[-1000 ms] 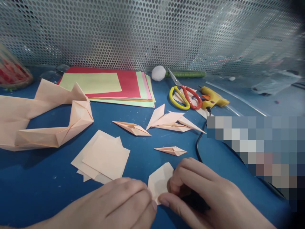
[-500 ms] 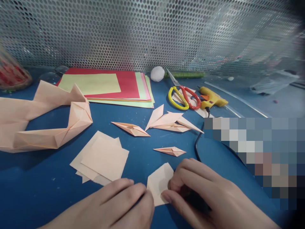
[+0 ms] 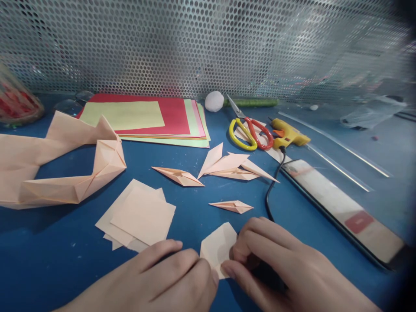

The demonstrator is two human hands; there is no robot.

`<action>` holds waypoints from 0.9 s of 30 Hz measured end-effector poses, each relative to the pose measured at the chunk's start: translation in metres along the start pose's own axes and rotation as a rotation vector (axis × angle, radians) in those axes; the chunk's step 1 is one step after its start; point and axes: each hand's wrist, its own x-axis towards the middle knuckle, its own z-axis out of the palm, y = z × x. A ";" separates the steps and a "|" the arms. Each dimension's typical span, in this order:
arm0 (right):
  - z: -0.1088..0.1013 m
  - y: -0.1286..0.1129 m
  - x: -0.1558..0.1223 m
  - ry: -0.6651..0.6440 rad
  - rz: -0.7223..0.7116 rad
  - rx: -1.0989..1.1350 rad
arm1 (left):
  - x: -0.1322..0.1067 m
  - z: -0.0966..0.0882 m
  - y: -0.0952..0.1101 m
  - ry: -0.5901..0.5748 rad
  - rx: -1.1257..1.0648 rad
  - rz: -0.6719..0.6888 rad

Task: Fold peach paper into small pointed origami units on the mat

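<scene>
A small peach paper piece [image 3: 218,247] is pinched at the near edge of the blue table [image 3: 195,208] between both hands. Its left edge is pressed by the fingertips of the left hand [image 3: 165,277]; its right edge is gripped between thumb and fingers of the right hand [image 3: 276,264]. A stack of peach squares [image 3: 138,216] is located just left of the piece. Three folded pointed shapes [image 3: 232,206] are laid farther back. Scissors [image 3: 248,130] and a glue gun [image 3: 289,135] are placed at the far right, with a phone [image 3: 341,208] to the right. Coloured sheets [image 3: 146,119] are stacked at the far side.
</scene>
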 end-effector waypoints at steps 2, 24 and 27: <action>-0.001 0.000 0.000 -0.011 0.003 -0.006 | 0.002 0.001 0.000 0.011 -0.013 -0.008; -0.009 0.008 0.000 0.018 -0.025 0.101 | -0.011 -0.006 0.001 -0.124 0.090 0.069; -0.009 0.009 -0.002 0.091 -0.078 0.057 | -0.012 -0.008 0.000 -0.148 0.090 0.094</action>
